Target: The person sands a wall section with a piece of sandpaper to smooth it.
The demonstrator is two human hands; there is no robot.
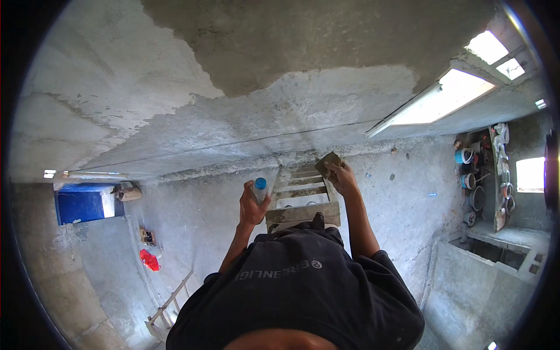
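Observation:
My left hand point(252, 206) is wrapped round a clear plastic bottle point(260, 190) with a blue cap, held upright in front of my chest. In my right hand point(340, 176) is a small, flat, dark grey-brown rectangular block point(328, 164); whether it is a sponge or a sanding block I cannot make out. Both hands are above a ladder point(302, 214), whose top step and rungs show between my forearms. Ahead of me rises a plastered wall point(280, 111), its upper part covered by a large darker, damp-looking patch point(326, 41).
A bright window opening point(440, 99) breaks the wall at right. Several buckets point(465, 156) stand by a plank point(500, 175) at far right. A blue door point(81, 205) is at far left, with a red bag point(149, 259) on the floor and a wooden frame point(169, 306) nearer.

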